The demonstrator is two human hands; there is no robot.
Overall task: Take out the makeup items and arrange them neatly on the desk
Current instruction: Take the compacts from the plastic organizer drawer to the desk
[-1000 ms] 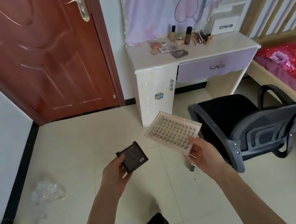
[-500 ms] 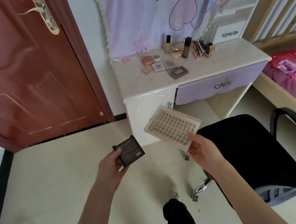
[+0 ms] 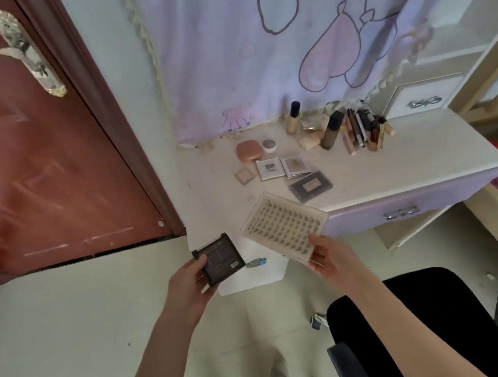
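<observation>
While the left hand [image 3: 187,282] grips a black compact [image 3: 218,258] whose pale back print is too blurred to read, the right hand [image 3: 328,257] pinches a clear lash tray [image 3: 284,226] by its near corner, both held before the desk [image 3: 400,164] edge.

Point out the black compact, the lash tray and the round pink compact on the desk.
black compact [image 3: 220,259]: head view, middle of its dark printed face.
lash tray [image 3: 283,228]: head view, centre of the rows of lashes.
round pink compact [image 3: 249,151]: head view, middle of its closed lid.
</observation>
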